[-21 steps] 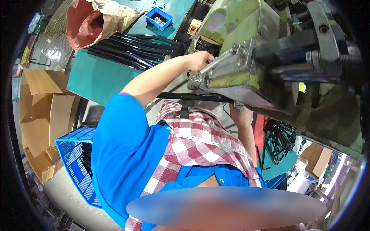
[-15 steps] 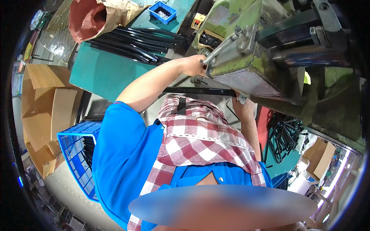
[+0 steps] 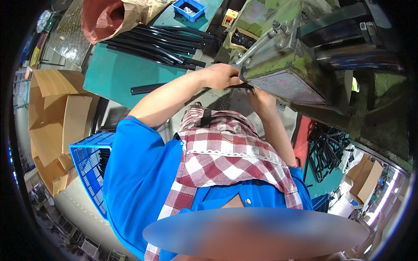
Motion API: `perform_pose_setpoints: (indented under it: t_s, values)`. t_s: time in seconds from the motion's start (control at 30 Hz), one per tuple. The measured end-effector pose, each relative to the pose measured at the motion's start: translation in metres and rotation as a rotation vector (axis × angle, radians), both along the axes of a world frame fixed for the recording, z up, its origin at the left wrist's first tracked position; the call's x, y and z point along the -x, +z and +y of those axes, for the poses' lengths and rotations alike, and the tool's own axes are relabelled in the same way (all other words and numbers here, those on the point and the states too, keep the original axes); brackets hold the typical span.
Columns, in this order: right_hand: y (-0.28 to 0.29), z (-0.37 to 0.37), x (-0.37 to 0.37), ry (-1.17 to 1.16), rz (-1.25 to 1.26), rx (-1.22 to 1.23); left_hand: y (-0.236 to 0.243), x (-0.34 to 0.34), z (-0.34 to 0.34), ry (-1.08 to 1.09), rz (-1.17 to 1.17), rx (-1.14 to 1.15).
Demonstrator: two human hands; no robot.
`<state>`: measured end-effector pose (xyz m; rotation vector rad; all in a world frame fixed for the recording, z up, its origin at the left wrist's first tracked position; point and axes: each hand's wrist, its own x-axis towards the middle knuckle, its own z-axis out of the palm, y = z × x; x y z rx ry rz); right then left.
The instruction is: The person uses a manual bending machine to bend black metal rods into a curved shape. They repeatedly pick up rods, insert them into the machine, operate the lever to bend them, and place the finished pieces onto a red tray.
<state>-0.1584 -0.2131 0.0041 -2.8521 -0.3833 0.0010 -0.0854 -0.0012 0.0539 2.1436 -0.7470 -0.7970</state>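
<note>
A pale panel (image 3: 287, 85) on the underside of the green machine head (image 3: 265, 65) carries faint reddish and grey marks, too blurred to make out. The left hand (image 3: 221, 76) is at the front edge of that head, fingers curled in and thumb beside the metal; its fingertips are hidden, so I cannot tell whether its grip is clenched or grasping anything. The right hand (image 3: 261, 100) is just below and to the right of it, the grip closed around the right end of a black bar (image 3: 150, 88), though most of its fingers are out of sight.

The black bar runs leftward beneath the left forearm (which covers its middle) and its free end reaches over the near edge of the green tabletop (image 3: 109, 71), close to the near corner. More black bars (image 3: 161, 43) lie side by side toward the tabletop's right edge. A blue tray (image 3: 189, 9) of small parts stands near the far end of that edge, and a paper sack (image 3: 130, 17) lies at the far left.

Beside the machine head are a small carton (image 3: 243, 39) of dark parts and a yellow box (image 3: 229, 18) with a red button. Below the near left corner stand an open cardboard box (image 3: 54, 126) and a blue crate (image 3: 89, 174). Tangled black pieces (image 3: 326, 150) lie on a second green surface at right.
</note>
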Motion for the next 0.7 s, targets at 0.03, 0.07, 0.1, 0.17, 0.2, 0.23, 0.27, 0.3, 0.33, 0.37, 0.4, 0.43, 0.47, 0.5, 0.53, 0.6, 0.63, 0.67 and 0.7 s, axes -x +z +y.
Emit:
perform_pose_setpoints:
  t_s: [0.03,0.07,0.1,0.17,0.2,0.23,0.27,0.3,0.33,0.37,0.4,0.43,0.47,0.5,0.53,0.6,0.63,0.67,0.7]
  values:
    - [-0.004,0.003,-0.001,-0.003,-0.062,-0.016,0.009,-0.002,0.000,-0.012,0.013,-0.085]
    - [-0.008,0.004,0.000,-0.006,-0.125,-0.031,-0.001,-0.002,-0.002,-0.015,-0.011,-0.080]
    - [-0.013,0.002,0.000,-0.034,-0.064,-0.064,-0.010,-0.002,-0.003,-0.009,-0.034,-0.076]
    - [-0.021,-0.003,0.002,-0.091,0.058,-0.128,-0.022,-0.001,-0.006,-0.025,-0.088,-0.056]
    - [-0.013,-0.012,0.000,-0.046,-0.009,-0.120,-0.017,-0.002,-0.016,-0.033,-0.106,-0.055]
    - [0.003,-0.012,0.002,-0.005,-0.071,-0.117,-0.013,-0.001,-0.020,-0.044,-0.119,-0.059]
    - [0.012,-0.013,0.002,0.036,-0.133,-0.114,-0.007,-0.001,-0.022,-0.057,-0.132,-0.063]
    - [0.013,-0.014,0.001,0.074,-0.267,-0.099,0.006,-0.001,-0.023,-0.069,-0.155,-0.041]
    - [0.008,-0.015,-0.001,0.033,-0.191,-0.093,0.007,-0.003,-0.024,-0.080,-0.179,-0.070]
    - [0.000,-0.017,-0.005,-0.009,-0.115,-0.087,0.007,-0.006,-0.025,-0.091,-0.203,-0.099]
    - [-0.002,-0.016,-0.008,-0.048,-0.045,-0.082,0.008,-0.010,-0.026,-0.100,-0.233,-0.129]
    - [-0.002,-0.015,-0.008,-0.046,-0.083,-0.037,0.007,-0.012,-0.026,-0.169,-0.237,-0.196]
    - [-0.002,-0.012,-0.008,-0.044,-0.120,0.008,0.003,-0.011,-0.025,-0.168,-0.259,-0.178]
    - [-0.001,-0.011,-0.010,-0.038,-0.157,0.054,-0.003,-0.010,-0.025,-0.163,-0.280,-0.160]
    - [-0.001,-0.010,-0.011,-0.021,-0.156,0.028,-0.012,-0.009,-0.023,-0.155,-0.301,-0.144]
    - [-0.006,-0.013,-0.011,0.022,-0.160,-0.026,-0.044,-0.007,-0.026,-0.132,-0.358,-0.089]
    - [-0.015,-0.016,-0.008,-0.009,-0.143,-0.058,-0.047,-0.006,-0.027,-0.125,-0.353,-0.094]
    - [-0.029,-0.021,-0.003,-0.039,-0.135,-0.092,-0.046,-0.008,-0.028,-0.118,-0.358,-0.103]
    - [-0.037,-0.023,-0.004,-0.049,-0.143,-0.139,-0.040,-0.008,-0.028,-0.141,-0.339,-0.101]
